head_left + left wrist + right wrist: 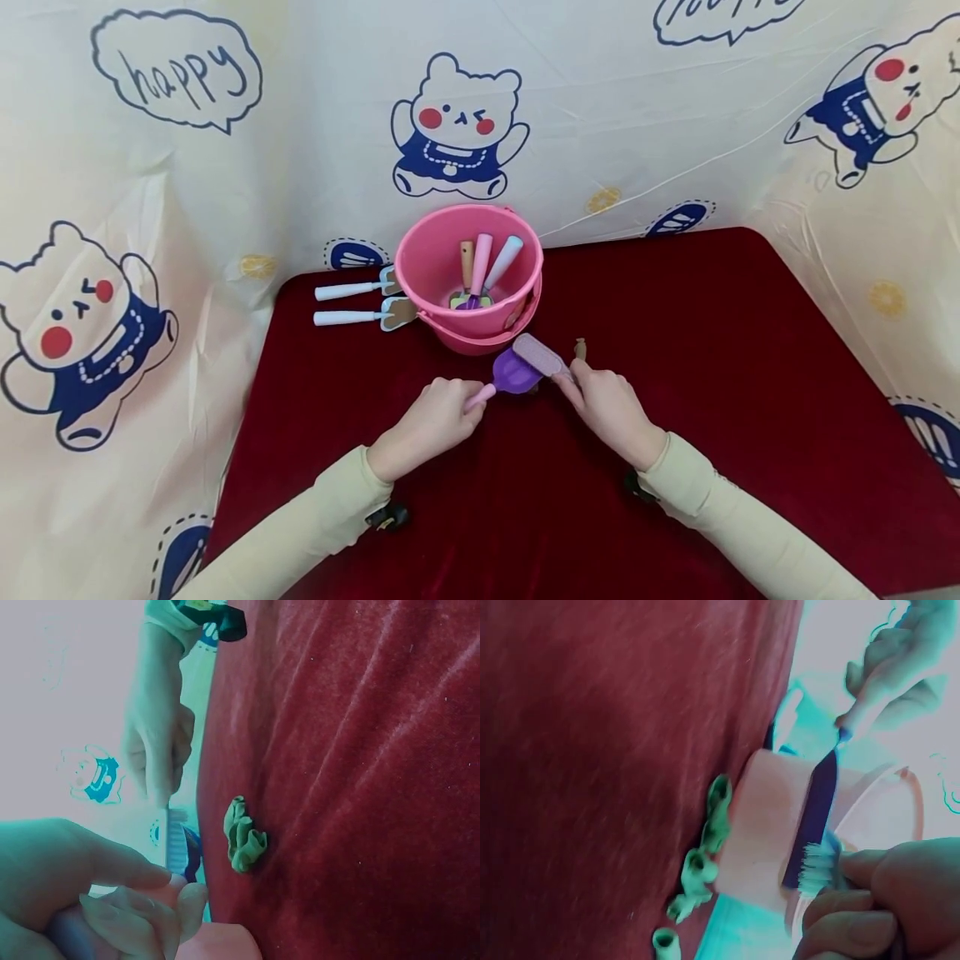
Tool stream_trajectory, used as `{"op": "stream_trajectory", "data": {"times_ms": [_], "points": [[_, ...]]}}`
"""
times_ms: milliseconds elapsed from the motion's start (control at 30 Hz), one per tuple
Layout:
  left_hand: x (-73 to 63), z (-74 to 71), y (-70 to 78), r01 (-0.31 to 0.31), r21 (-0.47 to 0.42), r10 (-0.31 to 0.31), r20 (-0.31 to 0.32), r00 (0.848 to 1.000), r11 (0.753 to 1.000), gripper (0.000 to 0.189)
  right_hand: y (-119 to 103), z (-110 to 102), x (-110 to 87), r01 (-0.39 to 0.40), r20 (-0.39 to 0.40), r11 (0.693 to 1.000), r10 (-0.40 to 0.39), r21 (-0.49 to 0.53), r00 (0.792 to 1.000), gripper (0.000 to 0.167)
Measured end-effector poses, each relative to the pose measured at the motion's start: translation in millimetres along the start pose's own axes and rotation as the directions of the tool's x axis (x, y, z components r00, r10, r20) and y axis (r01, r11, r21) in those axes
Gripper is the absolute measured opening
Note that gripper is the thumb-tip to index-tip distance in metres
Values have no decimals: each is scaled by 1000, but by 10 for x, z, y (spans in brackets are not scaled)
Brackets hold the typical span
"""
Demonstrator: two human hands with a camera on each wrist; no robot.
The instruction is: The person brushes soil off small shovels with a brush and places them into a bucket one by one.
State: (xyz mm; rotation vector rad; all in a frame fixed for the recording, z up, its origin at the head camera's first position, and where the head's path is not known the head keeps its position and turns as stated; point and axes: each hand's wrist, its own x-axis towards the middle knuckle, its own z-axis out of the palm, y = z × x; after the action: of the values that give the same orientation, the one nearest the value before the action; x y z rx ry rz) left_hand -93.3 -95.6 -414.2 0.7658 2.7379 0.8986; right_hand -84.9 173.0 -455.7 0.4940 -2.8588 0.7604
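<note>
Purple shovel (512,374) seems mid-brushing, two spades (348,317) perhaps waiting, your left hand (433,418) curled round it, right hand (615,412) gripping the brush (537,353)

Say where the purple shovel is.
In the head view, the purple shovel is just right of centre, in the left grip, in front of the pink bucket, partly behind the brush.
</note>
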Motion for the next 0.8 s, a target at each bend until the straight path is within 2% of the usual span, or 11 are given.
{"op": "stream_trajectory", "data": {"times_ms": [167,267,467,600,800], "points": [[8,16,3,-1,2,1,1,1000,1000,21,-101,9,-21,100,35,991,-104,90,994,25],[10,27,6,-16,10,16,-9,1000,1000,18,-137,22,-20,126,31,988,-129,87,991,25],[-14,23,4,-37,19,38,-43,998,999,25,-107,5,-4,79,9,995,-80,63,997,24],[-24,-4,11,-21,2,21,-19,1000,1000,29,-26,-34,9,16,-4,999,-16,28,1000,28],[-27,-25,4,-18,11,17,16,1000,1000,32,106,-121,43,-18,-17,1000,18,-22,1000,30]]}}
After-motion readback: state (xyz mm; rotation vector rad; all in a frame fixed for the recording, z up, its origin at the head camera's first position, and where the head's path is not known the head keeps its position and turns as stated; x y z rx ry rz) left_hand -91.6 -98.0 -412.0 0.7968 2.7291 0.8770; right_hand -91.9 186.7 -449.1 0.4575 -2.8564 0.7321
